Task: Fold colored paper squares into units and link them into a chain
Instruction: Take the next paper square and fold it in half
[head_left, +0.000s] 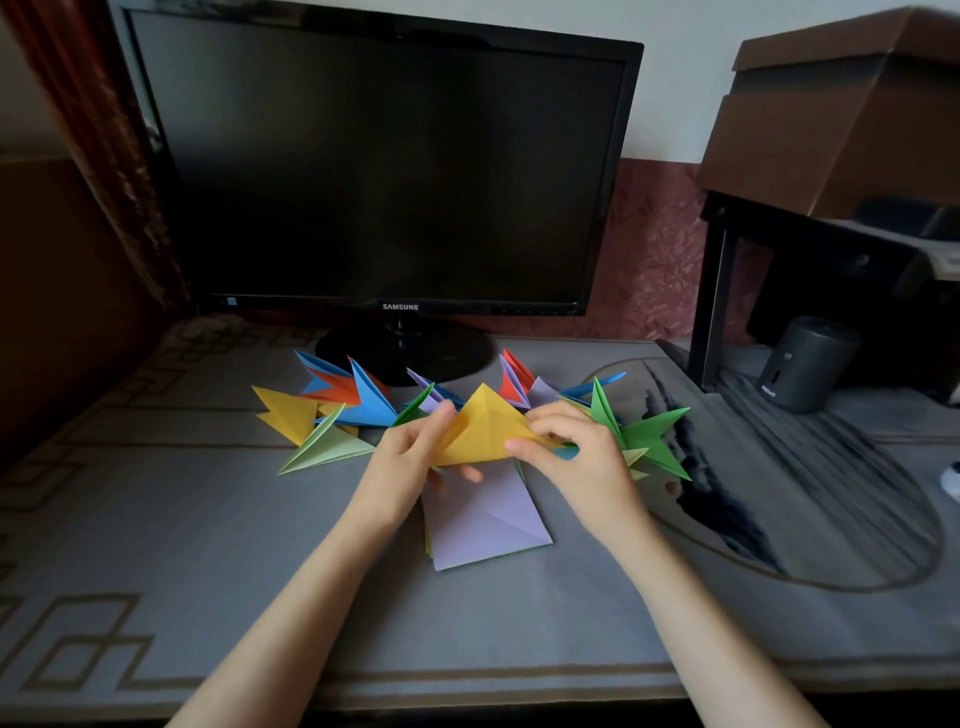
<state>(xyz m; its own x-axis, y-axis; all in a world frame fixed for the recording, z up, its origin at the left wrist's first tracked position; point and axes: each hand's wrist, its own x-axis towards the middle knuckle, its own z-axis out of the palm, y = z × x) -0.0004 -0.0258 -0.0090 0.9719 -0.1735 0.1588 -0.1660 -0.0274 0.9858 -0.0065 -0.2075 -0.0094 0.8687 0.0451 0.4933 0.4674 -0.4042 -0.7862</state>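
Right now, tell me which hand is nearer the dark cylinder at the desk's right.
Right. The right hand holds the right end of the yellow paper, with the dark cylinder beyond it to the right and farther back. The left hand holds the left end, farther off.

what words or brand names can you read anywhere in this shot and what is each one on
"SAMSUNG": white letters on the lower bezel of the monitor.
Sticker at the monitor's lower left corner: too small to read.
White mark on the dark cylinder at the right: too blurred to read.
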